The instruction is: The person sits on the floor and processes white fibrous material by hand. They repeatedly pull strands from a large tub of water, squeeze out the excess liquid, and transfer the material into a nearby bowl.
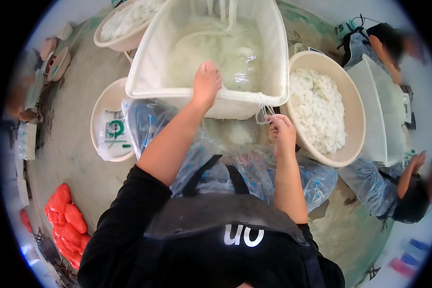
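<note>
Before me stands a large white plastic tub (205, 91) of cloudy water, with long white strands hanging into it at the far end. My left hand (207, 83) is curled into a fist over the tub's near rim; whether anything lies inside the fist is hidden. Thin wet white strands (263, 112) drape over the rim's right part and hang outside in loops. Just below that corner, my right hand (283, 133) pinches these strands between thumb and fingers. To its right sits a beige oval basin (354, 118) heaped with white stringy material (320, 111).
Another beige basin of white material (129, 23) stands back left. A left-hand basin (95, 115) holds a printed plastic bag (113, 133). Red bags (66, 223) lie on the floor. Two people (412, 194) (385, 46) sit at the right near another white tub (372, 111).
</note>
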`<state>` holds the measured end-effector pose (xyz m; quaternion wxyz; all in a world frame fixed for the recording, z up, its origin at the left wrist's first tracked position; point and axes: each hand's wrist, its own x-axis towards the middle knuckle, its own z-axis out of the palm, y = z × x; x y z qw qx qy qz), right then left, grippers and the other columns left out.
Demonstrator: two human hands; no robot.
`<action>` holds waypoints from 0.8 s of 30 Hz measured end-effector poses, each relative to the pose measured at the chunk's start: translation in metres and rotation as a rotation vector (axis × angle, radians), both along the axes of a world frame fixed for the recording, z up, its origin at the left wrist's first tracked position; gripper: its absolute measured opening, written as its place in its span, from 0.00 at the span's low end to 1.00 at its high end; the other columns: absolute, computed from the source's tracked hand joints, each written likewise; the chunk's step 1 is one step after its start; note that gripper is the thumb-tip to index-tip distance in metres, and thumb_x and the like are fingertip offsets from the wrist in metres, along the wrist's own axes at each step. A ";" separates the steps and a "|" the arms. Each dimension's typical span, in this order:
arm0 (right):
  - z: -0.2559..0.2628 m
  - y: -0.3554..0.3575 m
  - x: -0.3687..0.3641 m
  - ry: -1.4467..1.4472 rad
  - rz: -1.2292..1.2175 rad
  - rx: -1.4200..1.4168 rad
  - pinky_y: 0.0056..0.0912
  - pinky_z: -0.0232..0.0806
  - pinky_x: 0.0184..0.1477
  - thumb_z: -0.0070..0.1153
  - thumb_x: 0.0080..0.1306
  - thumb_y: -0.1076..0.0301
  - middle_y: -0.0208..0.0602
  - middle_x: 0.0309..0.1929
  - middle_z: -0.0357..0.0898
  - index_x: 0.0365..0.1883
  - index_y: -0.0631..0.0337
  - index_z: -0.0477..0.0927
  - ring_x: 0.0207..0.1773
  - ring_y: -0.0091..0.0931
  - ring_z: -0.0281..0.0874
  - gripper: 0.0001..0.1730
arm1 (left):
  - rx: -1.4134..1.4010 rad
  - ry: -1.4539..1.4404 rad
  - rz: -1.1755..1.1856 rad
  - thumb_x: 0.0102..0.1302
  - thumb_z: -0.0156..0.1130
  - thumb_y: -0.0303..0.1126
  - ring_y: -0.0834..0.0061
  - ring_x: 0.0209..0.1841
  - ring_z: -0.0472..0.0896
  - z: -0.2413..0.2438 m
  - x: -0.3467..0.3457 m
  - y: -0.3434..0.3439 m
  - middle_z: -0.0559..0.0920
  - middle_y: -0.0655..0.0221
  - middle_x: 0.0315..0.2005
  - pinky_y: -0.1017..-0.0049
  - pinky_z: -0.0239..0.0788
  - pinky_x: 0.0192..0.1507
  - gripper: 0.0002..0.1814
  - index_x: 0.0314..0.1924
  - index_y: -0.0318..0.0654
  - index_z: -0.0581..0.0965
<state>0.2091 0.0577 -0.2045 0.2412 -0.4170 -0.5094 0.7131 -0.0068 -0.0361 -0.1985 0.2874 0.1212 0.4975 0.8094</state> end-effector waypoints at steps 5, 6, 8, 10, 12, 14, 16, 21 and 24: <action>0.026 -0.013 0.013 -0.017 0.000 0.067 0.17 0.54 0.31 0.49 0.59 0.69 0.29 0.29 0.76 0.32 0.62 0.77 0.27 0.15 0.61 0.08 | 0.019 0.102 0.005 0.70 0.42 0.46 0.87 0.19 0.55 -0.001 0.003 0.002 0.58 0.80 0.17 0.83 0.46 0.19 0.16 0.30 0.44 0.63; 0.029 -0.013 0.014 0.047 0.032 0.066 0.17 0.53 0.30 0.50 0.59 0.69 0.28 0.26 0.75 0.33 0.63 0.76 0.26 0.15 0.61 0.07 | 0.023 0.106 -0.007 0.70 0.42 0.46 0.87 0.19 0.55 0.000 0.003 0.003 0.58 0.80 0.17 0.83 0.47 0.20 0.16 0.31 0.44 0.63; 0.039 -0.009 0.015 0.019 0.048 0.085 0.17 0.53 0.30 0.51 0.59 0.68 0.27 0.24 0.73 0.33 0.63 0.76 0.25 0.15 0.60 0.08 | 0.009 0.126 -0.025 0.70 0.42 0.47 0.86 0.19 0.55 0.002 0.002 0.006 0.58 0.80 0.17 0.83 0.47 0.20 0.16 0.31 0.43 0.64; 0.046 -0.010 0.011 0.024 0.084 0.067 0.17 0.53 0.30 0.52 0.60 0.68 0.27 0.22 0.72 0.34 0.63 0.76 0.24 0.16 0.60 0.08 | -0.044 0.154 -0.007 0.69 0.43 0.48 0.86 0.19 0.55 -0.001 -0.001 -0.001 0.60 0.79 0.17 0.83 0.47 0.20 0.18 0.31 0.43 0.66; 0.054 -0.012 0.001 0.052 0.119 0.032 0.17 0.53 0.29 0.54 0.60 0.67 0.26 0.20 0.70 0.34 0.63 0.76 0.24 0.16 0.60 0.09 | -0.371 0.515 0.113 0.69 0.43 0.50 0.84 0.19 0.57 -0.016 0.002 -0.001 0.62 0.78 0.17 0.81 0.50 0.20 0.20 0.31 0.41 0.69; 0.063 -0.014 -0.007 0.061 0.113 0.109 0.15 0.48 0.23 0.53 0.61 0.67 0.24 0.19 0.69 0.32 0.61 0.76 0.20 0.13 0.57 0.06 | -0.533 0.604 0.015 0.68 0.43 0.52 0.80 0.21 0.61 -0.006 0.023 0.006 0.65 0.76 0.18 0.78 0.55 0.22 0.22 0.32 0.39 0.72; 0.061 -0.009 -0.010 0.048 0.137 0.263 0.15 0.53 0.22 0.54 0.61 0.68 0.25 0.20 0.71 0.31 0.62 0.76 0.20 0.14 0.61 0.06 | -0.522 0.171 -0.413 0.68 0.45 0.52 0.77 0.22 0.64 0.037 0.064 0.003 0.67 0.75 0.18 0.75 0.59 0.24 0.23 0.32 0.38 0.73; 0.089 -0.009 -0.025 -0.159 0.493 1.106 0.29 0.67 0.33 0.56 0.56 0.67 0.37 0.28 0.78 0.32 0.58 0.79 0.31 0.30 0.76 0.06 | -0.282 -0.432 -0.456 0.68 0.42 0.52 0.81 0.17 0.57 0.061 0.056 0.028 0.62 0.78 0.15 0.79 0.48 0.20 0.21 0.29 0.44 0.70; 0.105 0.022 -0.040 -0.030 0.369 1.023 0.28 0.67 0.33 0.55 0.57 0.67 0.36 0.29 0.79 0.37 0.59 0.77 0.32 0.27 0.76 0.10 | -0.205 -0.259 -0.602 0.68 0.45 0.47 0.84 0.18 0.55 0.114 0.021 0.029 0.61 0.79 0.16 0.83 0.44 0.19 0.17 0.26 0.45 0.68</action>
